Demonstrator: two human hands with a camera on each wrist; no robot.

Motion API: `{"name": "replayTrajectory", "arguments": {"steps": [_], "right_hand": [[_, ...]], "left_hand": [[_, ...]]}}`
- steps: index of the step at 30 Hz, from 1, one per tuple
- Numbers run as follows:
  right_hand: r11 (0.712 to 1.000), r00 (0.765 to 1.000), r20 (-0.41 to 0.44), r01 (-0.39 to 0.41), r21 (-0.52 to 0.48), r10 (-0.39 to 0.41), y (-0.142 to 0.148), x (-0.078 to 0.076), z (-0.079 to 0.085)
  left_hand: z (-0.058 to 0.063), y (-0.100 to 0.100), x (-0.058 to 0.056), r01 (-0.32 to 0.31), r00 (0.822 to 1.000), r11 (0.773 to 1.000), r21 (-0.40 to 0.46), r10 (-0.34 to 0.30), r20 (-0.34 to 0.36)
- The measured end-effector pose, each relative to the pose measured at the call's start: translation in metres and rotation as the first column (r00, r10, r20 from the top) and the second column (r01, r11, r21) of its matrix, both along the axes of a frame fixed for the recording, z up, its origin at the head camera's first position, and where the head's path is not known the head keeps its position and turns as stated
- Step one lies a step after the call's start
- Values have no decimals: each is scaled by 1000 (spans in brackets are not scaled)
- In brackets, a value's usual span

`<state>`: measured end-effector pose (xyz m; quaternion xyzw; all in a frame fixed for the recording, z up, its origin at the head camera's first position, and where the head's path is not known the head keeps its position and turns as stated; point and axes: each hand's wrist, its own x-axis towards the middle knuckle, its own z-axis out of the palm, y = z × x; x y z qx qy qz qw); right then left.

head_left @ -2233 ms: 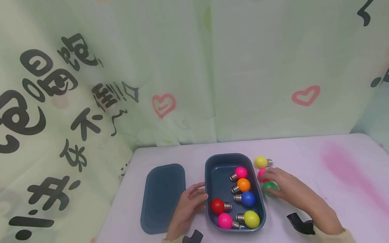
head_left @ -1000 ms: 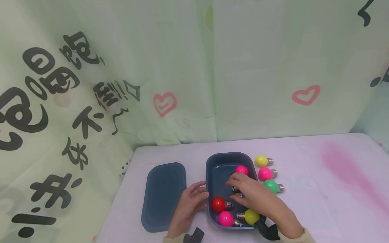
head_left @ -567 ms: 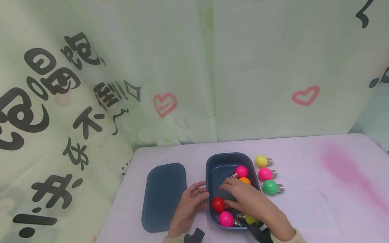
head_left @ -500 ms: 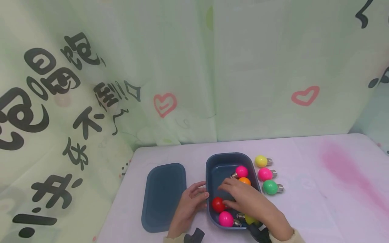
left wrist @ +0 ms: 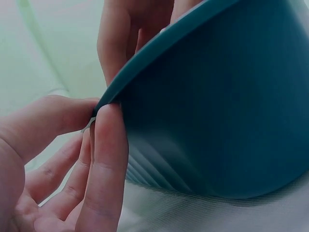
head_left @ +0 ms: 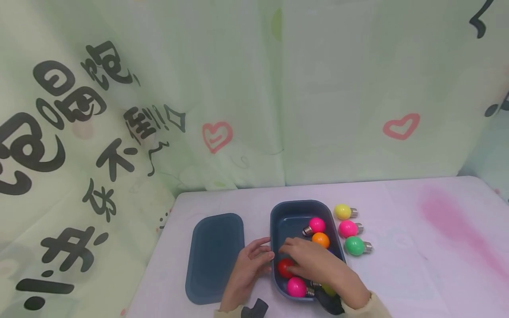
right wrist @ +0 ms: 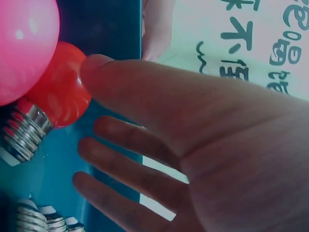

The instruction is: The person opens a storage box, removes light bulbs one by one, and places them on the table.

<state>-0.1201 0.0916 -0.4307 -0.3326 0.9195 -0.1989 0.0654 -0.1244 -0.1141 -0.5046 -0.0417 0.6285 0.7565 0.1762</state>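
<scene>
A dark blue rectangular box (head_left: 292, 210) holds several toy light bulbs with silver screw bases. My left hand (head_left: 247, 269) pinches its left rim between thumb and finger, which the left wrist view shows closely. My right hand (head_left: 314, 261) reaches inside, over the lower middle. In the right wrist view its thumb lies against the red bulb (right wrist: 63, 87), while the other fingers extend loosely beside it. Next to the red one lies a pink bulb (head_left: 296, 287). Further back are another pink bulb (head_left: 317, 225) and an orange bulb (head_left: 320, 240). The right hand mostly hides a yellow bulb (head_left: 328, 289).
Right of the box, a yellow bulb (head_left: 342, 211), a pink bulb (head_left: 347, 229) and a green bulb (head_left: 354, 245) lie in a column on the pale tablecloth (head_left: 421, 274). A flat blue lid (head_left: 215, 258) lies to the left. A printed curtain (head_left: 334, 110) hangs behind the table.
My right hand has left the bulbs outside the box, moved left into it, and come down at the red bulb. The green bulb outside is uncovered. My left hand has stayed at the rim.
</scene>
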Motion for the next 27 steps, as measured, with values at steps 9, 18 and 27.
{"name": "replayTrajectory", "arguments": {"steps": [9, 18, 27], "right_hand": [[999, 999, 33, -22, 28, 21, -4, -4, -3], [999, 998, 54, -38, 35, 36, -4, -8, -5], [999, 994, 110, -21, 31, 17, -5, -10, -4]], "left_hand": [[1, 0, 1, -3, 1000, 1000, 4, 3, 4], [0, 0, 1, -1, 1000, 1000, 11, 1, -3], [0, 0, 0, -4, 1000, 1000, 15, 5, -2]]}}
